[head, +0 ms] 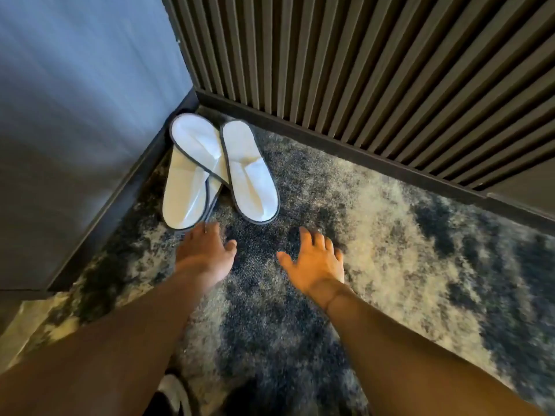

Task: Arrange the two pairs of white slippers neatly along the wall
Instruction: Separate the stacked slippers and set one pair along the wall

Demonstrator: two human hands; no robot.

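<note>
White slippers with dark trim lie on the carpet in the corner. The left slipper (186, 175) lies on top of another slipper, of which only an edge (215, 187) shows. A third slipper (250, 172) lies flat to their right, toe toward the slatted wall (375, 64). My left hand (205, 250) hovers just below the heel of the stacked slippers, fingers apart, fingertips close to the heel edge. My right hand (315, 262) is spread over bare carpet, apart from any slipper. Both hands hold nothing.
The plain grey wall (75, 130) with a dark baseboard runs along the left; the slatted wall's baseboard (345, 151) runs along the back. Mottled blue and cream carpet (405, 235) spreads to the right. A white object (174, 391) shows at the bottom edge.
</note>
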